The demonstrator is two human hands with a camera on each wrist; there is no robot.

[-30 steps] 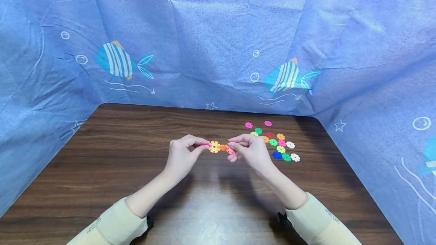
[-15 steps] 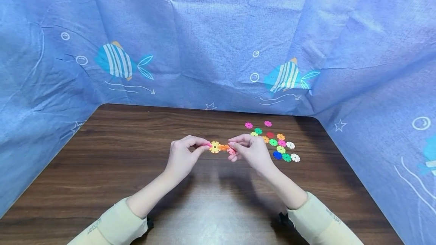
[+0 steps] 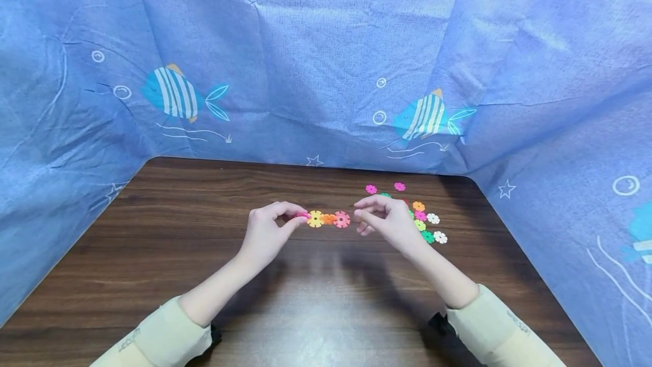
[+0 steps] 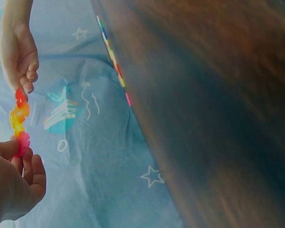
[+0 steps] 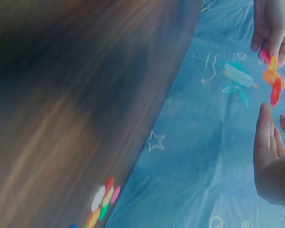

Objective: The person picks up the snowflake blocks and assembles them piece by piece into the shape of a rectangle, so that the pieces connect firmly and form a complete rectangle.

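My left hand pinches the pink disc at one end of a short chain of notched snowflake discs, raised above the table. From there the chain runs right through a yellow disc and an orange disc to a coral-red disc at its free end. Just right of that end is my right hand, apart from the chain, with thumb and fingers parted and nothing between them. In the right wrist view a gap shows between its fingertips and the red disc.
Loose snowflake discs in several colours lie at the back right of the wooden table, including a white disc and a pink disc. My right hand hides some of them. A blue fish-print curtain hangs behind and at both sides.
My right hand has let go of the coral-red disc and moved slightly right, its fingers parting. My left hand, still pinching the pink disc, has shifted a little left with the chain.
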